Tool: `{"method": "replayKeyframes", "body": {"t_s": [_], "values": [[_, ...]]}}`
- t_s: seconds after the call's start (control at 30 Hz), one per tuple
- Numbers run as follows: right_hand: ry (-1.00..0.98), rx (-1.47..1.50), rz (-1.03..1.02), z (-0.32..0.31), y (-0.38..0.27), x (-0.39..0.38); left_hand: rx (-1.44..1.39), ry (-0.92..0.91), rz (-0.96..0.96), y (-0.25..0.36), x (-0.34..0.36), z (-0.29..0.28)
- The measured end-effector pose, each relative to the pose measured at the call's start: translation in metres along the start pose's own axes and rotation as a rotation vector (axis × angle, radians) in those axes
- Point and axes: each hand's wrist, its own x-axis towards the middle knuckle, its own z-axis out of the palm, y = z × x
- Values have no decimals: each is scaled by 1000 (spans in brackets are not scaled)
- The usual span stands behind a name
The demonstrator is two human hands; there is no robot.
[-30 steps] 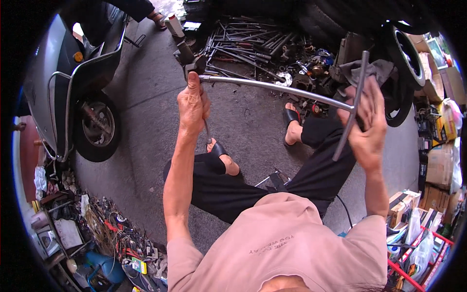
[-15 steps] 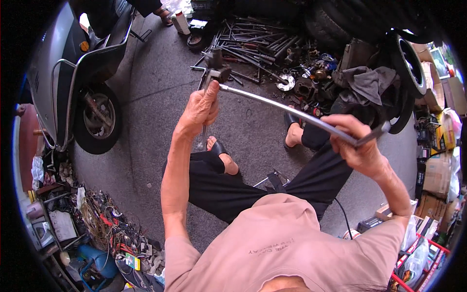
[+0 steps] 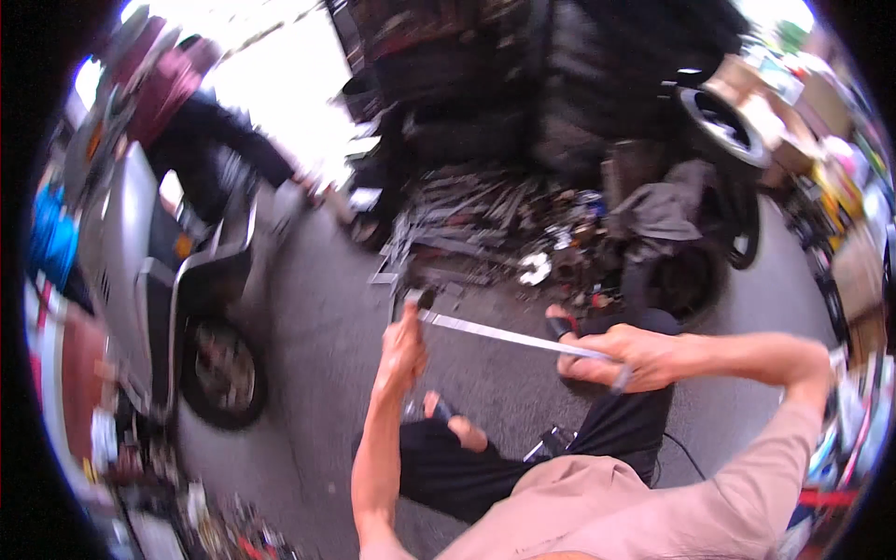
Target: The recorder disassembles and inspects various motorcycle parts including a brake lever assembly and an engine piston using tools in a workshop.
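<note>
My left hand is closed in an upright grip round a metal part with a dark head. Motion blur hides its exact kind. Against that head rests the far end of a long silver L-shaped bar, which slants down to the right. Around its bent end my right hand is wrapped, above my right knee. Both hands are in front of me, over the grey floor and between my spread legs.
A scooter stands at the left, with a person bending behind it. Ahead lie a heap of metal rods, loose parts and a grey rag. A tyre and cardboard boxes line the right.
The view has tilted up, showing a person behind the scooter and bright ground outside. My right hand has moved inward toward the left, and my right forearm now runs nearly level.
</note>
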Motion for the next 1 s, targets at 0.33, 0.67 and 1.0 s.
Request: {"method": "replayKeyframes", "body": {"t_s": [0.33, 0.67, 1.0], "values": [[-61, -1031, -214, 26, 32, -6, 349, -142, -199, -21, 4, 1], [1299, -996, -155, -13, -11, 14, -224, 178, 219, 0, 12, 4], [253, 1230, -80, 10, -15, -1, -283, 227, 282, 4, -4, 9]]}}
